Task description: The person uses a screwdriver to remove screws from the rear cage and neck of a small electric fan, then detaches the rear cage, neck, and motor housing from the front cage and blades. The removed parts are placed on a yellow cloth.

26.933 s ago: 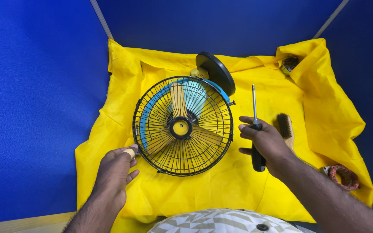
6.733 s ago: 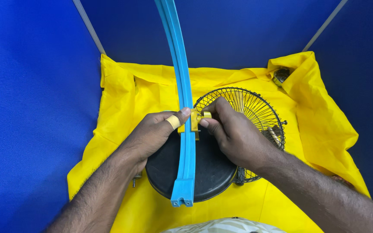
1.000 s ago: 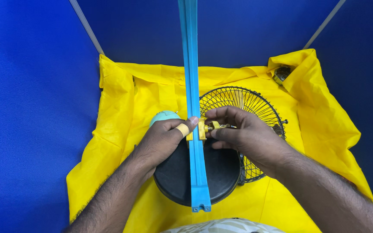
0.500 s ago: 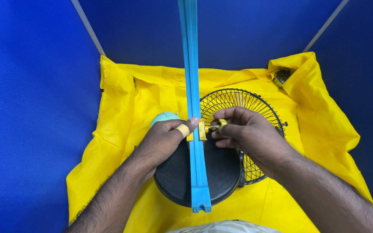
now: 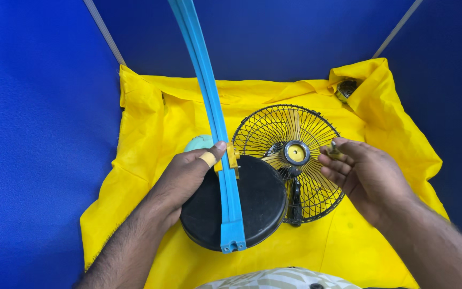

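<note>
Left hand [image 5: 185,176] gripped the blue curved rim [image 5: 217,139] at its yellow clip [image 5: 232,158], over the black fan base [image 5: 241,206]. Right hand [image 5: 367,174] pinched a small metal part [image 5: 333,151], beside the wire grille [image 5: 295,160] on yellow cloth [image 5: 151,134].

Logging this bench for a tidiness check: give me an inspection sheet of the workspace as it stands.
Surface: yellow cloth, creased, spread over the bench.
Job's things: blue ring band standing up over the round black base; wire fan grille lying flat beside it.
Clutter: pale green piece behind the left hand; small round metal object in the far corner fold.
Hands: left hand steadies the band at its yellow clip; right hand pinches a small metal part.
Cables: nothing seen.
Surroundings: blue partition walls.
</note>
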